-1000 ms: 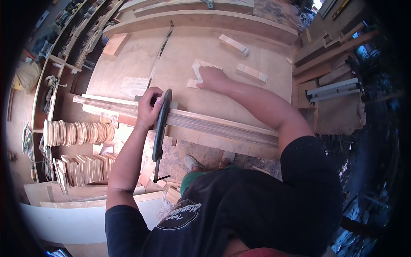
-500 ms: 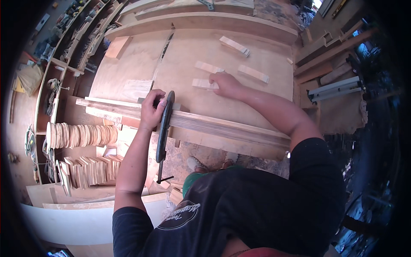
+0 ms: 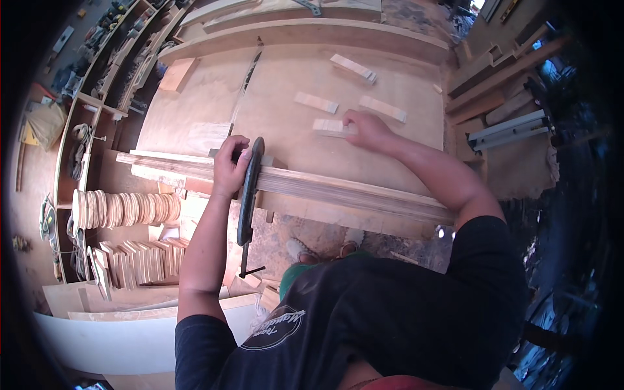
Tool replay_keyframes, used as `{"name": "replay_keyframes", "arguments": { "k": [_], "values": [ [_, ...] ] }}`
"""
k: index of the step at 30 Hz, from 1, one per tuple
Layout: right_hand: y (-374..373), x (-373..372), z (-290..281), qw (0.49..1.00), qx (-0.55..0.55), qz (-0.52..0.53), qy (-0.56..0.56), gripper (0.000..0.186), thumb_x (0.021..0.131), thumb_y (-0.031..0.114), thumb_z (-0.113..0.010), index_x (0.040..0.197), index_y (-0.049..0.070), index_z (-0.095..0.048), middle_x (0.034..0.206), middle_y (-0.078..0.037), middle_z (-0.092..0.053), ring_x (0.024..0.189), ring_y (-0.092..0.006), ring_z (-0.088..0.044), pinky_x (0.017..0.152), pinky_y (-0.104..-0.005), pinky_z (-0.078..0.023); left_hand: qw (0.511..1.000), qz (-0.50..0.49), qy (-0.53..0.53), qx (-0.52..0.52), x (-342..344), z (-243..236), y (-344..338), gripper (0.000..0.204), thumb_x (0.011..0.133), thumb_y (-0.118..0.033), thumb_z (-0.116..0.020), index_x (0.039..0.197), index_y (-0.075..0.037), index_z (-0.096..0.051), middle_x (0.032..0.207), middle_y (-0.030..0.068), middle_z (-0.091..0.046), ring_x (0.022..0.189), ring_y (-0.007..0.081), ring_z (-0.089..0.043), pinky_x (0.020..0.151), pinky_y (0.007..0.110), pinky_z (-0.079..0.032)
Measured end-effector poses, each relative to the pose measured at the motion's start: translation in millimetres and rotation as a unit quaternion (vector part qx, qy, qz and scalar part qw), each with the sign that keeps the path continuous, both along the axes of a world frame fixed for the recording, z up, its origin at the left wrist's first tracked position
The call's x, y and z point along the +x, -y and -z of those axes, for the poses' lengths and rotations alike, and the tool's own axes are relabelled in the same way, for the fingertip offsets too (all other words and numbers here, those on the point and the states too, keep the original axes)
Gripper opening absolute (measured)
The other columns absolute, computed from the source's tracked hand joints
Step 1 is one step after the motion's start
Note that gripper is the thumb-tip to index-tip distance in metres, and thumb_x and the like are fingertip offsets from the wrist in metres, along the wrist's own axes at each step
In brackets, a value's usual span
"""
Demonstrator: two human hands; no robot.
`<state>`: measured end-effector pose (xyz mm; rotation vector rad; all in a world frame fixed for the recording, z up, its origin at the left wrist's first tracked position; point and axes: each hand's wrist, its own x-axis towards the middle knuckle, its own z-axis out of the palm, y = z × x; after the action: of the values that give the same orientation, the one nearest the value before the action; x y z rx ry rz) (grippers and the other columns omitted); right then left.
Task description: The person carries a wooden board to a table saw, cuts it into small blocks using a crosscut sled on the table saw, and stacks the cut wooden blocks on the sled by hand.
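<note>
A dark bar clamp [image 3: 249, 195] stands across a long stack of thin wooden strips [image 3: 351, 194] at the bench's near edge. My left hand [image 3: 230, 164] is beside the clamp's upper end with its fingers curled; what they close on is hidden. A short wood block [image 3: 273, 162] shows just right of the clamp. My right hand [image 3: 372, 131] grips the right end of a small pale wooden block [image 3: 331, 127] on the bench top. Around it lie similar blocks: one to the upper left [image 3: 316, 102], one to the upper right [image 3: 383, 109] and one farther back [image 3: 353, 67].
A long board [image 3: 312, 32] edges the far side of the plywood bench [image 3: 292, 71]. At left are tool shelves [image 3: 79, 140], a row of wooden rings [image 3: 127, 208] and stacked wooden pieces [image 3: 136, 263]. Metal rails [image 3: 510, 130] lie at right.
My right hand has moved right, bringing the small wooden block with it along the bench. My left hand stays beside the clamp.
</note>
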<state>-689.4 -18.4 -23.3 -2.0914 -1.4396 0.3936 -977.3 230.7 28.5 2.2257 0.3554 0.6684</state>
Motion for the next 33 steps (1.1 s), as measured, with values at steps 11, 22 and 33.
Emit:
{"name": "replay_keyframes", "arguments": {
  "k": [11,22,33],
  "values": [
    [51.2,75.4,-13.3,0.978,-0.08,0.191,0.011,0.033,0.075,0.016,-0.078,0.101,0.01,-0.058,0.103,-0.016,-0.067,0.099,-0.0348,-0.065,0.083,-0.0421,-0.051,1.0,0.0,0.002,-0.001,1.4,0.7,-1.4,0.026,0.089,-0.018,-0.063,0.106,0.0,-0.059,0.094,0.0126,-0.062,0.086,0.0218,-0.062,0.078,0.032,-0.05],
    [54.3,101.4,20.1,0.982,0.059,0.163,-0.073,0.04,0.073,0.014,-0.082,0.099,0.007,-0.053,0.093,-0.011,-0.064,0.09,-0.0213,-0.061,0.082,-0.0335,-0.048,1.0,-0.008,0.011,0.009,3.5,-2.5,2.5,0.027,0.087,-0.018,-0.064,0.107,0.0,-0.06,0.096,0.0135,-0.063,0.089,0.0234,-0.064,0.08,0.033,-0.051],
    [57.8,93.0,16.3,0.986,0.011,0.162,-0.047,0.042,0.073,0.012,-0.08,0.101,0.009,-0.048,0.091,-0.014,-0.063,0.086,-0.0269,-0.061,0.078,-0.0374,-0.048,1.0,-0.015,0.001,0.0,3.0,-6.7,6.1,0.028,0.086,-0.017,-0.066,0.108,-0.001,-0.059,0.098,0.0134,-0.063,0.091,0.0247,-0.065,0.082,0.034,-0.052]
  ]
}}
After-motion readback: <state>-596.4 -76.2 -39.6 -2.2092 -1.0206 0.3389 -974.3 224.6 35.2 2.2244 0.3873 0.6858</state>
